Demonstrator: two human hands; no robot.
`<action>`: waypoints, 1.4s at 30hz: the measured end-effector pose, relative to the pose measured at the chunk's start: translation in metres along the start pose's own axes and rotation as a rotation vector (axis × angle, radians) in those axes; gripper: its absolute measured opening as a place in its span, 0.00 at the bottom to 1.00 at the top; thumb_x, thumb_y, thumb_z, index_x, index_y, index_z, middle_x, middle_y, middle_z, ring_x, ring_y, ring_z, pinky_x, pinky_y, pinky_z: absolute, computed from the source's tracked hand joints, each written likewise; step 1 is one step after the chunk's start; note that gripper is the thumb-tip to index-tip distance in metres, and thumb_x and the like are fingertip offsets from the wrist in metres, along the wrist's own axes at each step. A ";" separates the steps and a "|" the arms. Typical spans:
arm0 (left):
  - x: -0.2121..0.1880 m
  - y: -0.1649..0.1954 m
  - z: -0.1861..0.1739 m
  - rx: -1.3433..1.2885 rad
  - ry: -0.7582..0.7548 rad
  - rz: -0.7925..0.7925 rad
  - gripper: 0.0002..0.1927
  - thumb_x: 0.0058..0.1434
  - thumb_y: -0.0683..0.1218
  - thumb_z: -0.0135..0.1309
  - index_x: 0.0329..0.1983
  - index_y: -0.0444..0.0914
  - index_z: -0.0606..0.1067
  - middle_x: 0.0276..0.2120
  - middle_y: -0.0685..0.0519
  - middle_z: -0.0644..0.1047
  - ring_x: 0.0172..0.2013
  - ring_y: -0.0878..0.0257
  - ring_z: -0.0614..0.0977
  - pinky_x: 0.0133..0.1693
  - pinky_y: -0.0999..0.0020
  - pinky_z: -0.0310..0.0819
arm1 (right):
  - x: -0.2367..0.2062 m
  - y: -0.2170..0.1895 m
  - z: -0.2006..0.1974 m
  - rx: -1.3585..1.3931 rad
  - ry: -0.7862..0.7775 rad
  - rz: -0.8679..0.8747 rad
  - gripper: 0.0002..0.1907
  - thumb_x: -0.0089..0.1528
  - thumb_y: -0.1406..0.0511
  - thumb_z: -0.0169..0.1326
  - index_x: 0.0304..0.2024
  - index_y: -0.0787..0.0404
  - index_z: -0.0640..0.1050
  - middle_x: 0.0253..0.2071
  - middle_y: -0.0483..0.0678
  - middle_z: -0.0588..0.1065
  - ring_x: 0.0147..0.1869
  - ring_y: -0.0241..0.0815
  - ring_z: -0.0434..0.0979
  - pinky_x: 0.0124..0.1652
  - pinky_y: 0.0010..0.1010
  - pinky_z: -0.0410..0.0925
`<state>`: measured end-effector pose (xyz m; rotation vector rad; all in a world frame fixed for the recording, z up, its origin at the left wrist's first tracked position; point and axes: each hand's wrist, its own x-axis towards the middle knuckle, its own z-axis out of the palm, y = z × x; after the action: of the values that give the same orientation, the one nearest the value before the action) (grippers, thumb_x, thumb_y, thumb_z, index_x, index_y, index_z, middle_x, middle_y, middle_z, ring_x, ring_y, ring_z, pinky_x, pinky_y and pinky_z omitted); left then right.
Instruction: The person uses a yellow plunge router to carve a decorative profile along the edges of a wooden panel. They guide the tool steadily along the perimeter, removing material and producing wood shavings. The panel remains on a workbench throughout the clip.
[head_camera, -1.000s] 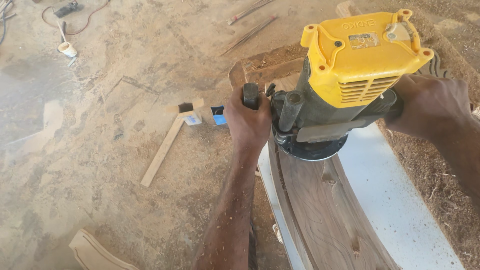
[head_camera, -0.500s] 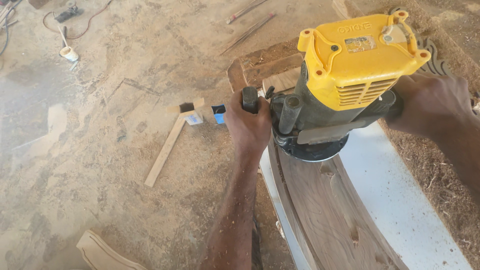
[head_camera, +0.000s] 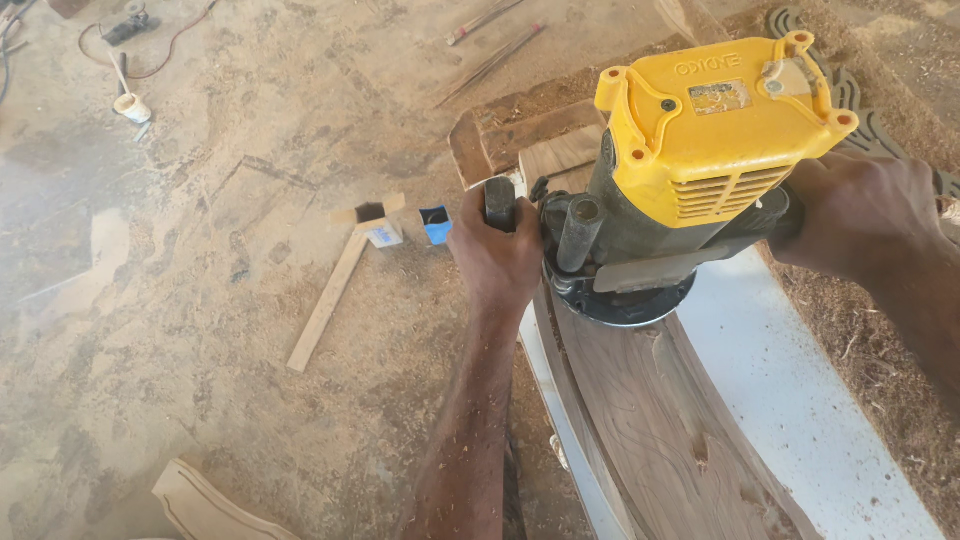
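A yellow-topped router (head_camera: 690, 170) stands upright with its round base on a curved brown wooden board (head_camera: 650, 430). My left hand (head_camera: 495, 255) grips the router's black left handle. My right hand (head_camera: 860, 215) holds the handle on the other side, which is hidden under the fingers. The board lies on a white curved panel (head_camera: 790, 400) that shows along both of its edges. Sawdust clings to my left forearm.
The sandy floor is covered in sawdust. A thin wooden strip (head_camera: 325, 300) and two small open boxes (head_camera: 405, 225) lie left of my left hand. A curved wood offcut (head_camera: 205, 505) sits at the bottom left. Wood blocks (head_camera: 520, 135) lie behind the router.
The router and both hands have slid a little farther along the board, away from me. The grip on both handles is unchanged.
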<state>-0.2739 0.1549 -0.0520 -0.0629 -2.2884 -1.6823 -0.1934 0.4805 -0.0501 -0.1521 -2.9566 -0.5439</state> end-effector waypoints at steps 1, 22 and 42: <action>0.000 0.000 0.000 -0.013 0.000 0.004 0.08 0.55 0.42 0.56 0.35 0.31 0.76 0.21 0.46 0.78 0.22 0.60 0.80 0.28 0.61 0.72 | 0.000 0.001 0.001 -0.020 -0.022 0.000 0.10 0.59 0.57 0.55 0.34 0.56 0.79 0.23 0.43 0.75 0.22 0.35 0.74 0.26 0.32 0.70; -0.003 0.002 0.002 -0.023 0.002 0.003 0.09 0.56 0.43 0.57 0.35 0.30 0.76 0.23 0.45 0.78 0.23 0.59 0.80 0.29 0.62 0.72 | -0.002 0.006 0.006 -0.030 -0.128 0.016 0.10 0.57 0.56 0.56 0.29 0.53 0.82 0.22 0.42 0.73 0.24 0.35 0.73 0.27 0.32 0.69; -0.002 0.003 0.006 -0.003 -0.020 -0.002 0.09 0.56 0.43 0.58 0.35 0.32 0.77 0.24 0.46 0.80 0.25 0.57 0.82 0.29 0.60 0.74 | 0.008 0.005 0.000 -0.084 -0.032 0.013 0.15 0.59 0.53 0.57 0.46 0.46 0.83 0.24 0.36 0.77 0.25 0.30 0.76 0.30 0.26 0.71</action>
<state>-0.2725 0.1616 -0.0510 -0.0788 -2.3008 -1.6941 -0.2007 0.4855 -0.0468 -0.1900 -2.9630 -0.6708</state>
